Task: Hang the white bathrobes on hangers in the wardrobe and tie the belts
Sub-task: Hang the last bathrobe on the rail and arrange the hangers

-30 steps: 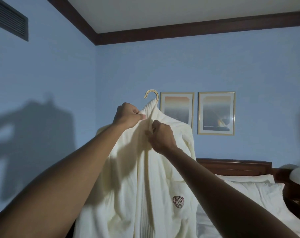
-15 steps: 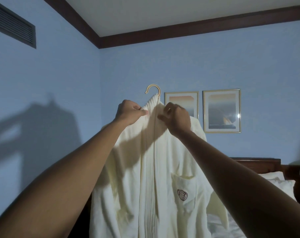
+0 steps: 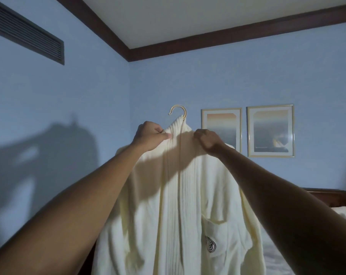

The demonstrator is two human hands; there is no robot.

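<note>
Both hands now sit apart at the collar: left hand [image 3: 152, 135] and right hand [image 3: 207, 142] each pinch the white bathrobe [image 3: 180, 205], held up on its hanger [image 3: 178, 112], seemingly squared for hanging.

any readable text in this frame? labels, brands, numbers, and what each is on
No readable words or numbers.
Bathrobe chest pocket: an embroidered emblem of dark concentric loops, no letters.
Two framed pictures on the wall: no caption or signature legible.
Hanger hook, vent: unmarked.
</note>
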